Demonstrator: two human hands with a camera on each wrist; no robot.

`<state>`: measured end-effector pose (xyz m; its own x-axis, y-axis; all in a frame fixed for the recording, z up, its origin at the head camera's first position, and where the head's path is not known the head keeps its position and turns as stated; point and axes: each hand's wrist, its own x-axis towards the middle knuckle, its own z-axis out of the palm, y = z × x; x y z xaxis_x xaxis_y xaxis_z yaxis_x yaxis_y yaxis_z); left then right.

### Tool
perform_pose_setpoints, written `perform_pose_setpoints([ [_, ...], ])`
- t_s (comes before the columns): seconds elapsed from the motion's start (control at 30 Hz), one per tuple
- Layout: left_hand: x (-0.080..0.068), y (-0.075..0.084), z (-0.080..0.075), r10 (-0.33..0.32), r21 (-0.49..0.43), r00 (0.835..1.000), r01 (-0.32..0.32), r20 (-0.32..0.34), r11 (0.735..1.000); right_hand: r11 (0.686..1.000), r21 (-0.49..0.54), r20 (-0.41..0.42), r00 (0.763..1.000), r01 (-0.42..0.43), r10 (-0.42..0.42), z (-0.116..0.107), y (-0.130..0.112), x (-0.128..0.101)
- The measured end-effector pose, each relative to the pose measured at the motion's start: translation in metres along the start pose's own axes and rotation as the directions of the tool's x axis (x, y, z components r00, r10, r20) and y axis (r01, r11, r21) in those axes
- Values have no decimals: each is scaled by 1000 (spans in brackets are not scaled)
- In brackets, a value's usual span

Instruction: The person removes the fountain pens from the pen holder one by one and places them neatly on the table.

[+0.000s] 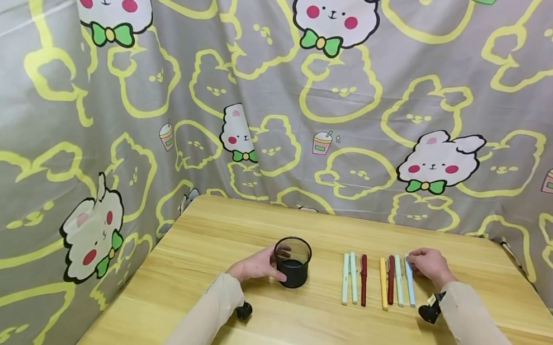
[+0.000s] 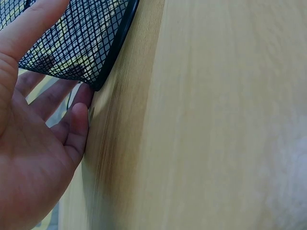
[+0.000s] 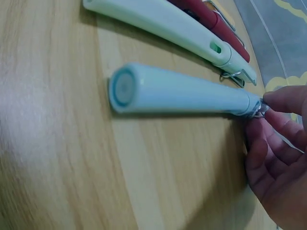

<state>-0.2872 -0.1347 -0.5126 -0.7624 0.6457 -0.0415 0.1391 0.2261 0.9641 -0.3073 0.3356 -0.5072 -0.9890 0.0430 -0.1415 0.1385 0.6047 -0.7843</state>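
Note:
A black mesh pen cup (image 1: 292, 262) stands upright on the wooden table (image 1: 290, 331). My left hand (image 1: 256, 265) grips it from the left, thumb in front and fingers behind. The left wrist view shows the mesh cup (image 2: 76, 38) between the thumb and fingers of that left hand (image 2: 33, 158). Right of the cup lies a row of several pens. My right hand (image 1: 426, 263) pinches the far end of the rightmost one, a light blue pen (image 1: 410, 283). In the right wrist view, fingertips (image 3: 283, 103) pinch the light blue pen (image 3: 182, 91) at its clip end while it lies on the wood.
The other pens lie parallel: two pale green (image 1: 349, 277), a dark red (image 1: 363, 280), a yellow (image 1: 383, 283), another dark red (image 1: 390, 279) and a pale green (image 1: 398, 284). A rabbit-print curtain (image 1: 283, 111) surrounds the table's back and sides.

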Motion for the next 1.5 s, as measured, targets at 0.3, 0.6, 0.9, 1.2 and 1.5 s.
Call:
perform_pose_setpoints([
  [0.3, 1, 3, 0, 10, 9, 1000, -10, 14, 1000, 1000, 16, -4, 1000, -5, 5, -3, -3, -7],
  [0.6, 3, 1, 4, 3, -11, 1000, -3, 12, 1000, 999, 29, 8, 1000, -30, 29, -6, 5, -9],
  [0.9, 1, -2, 7, -4, -8, 1000, 4, 5, 1000, 999, 39, 13, 1000, -23, 23, -4, 6, -18],
  [1.2, -1, 0, 2, -10, -2, 1000, 10, 21, 1000, 999, 9, 22, 999, 49, -50, 1, 5, -21],
  [1.5, -1, 2, 0, -7, 15, 1000, 7, 13, 1000, 996, -15, 9, 996, 93, -92, 4, -1, -26],
])
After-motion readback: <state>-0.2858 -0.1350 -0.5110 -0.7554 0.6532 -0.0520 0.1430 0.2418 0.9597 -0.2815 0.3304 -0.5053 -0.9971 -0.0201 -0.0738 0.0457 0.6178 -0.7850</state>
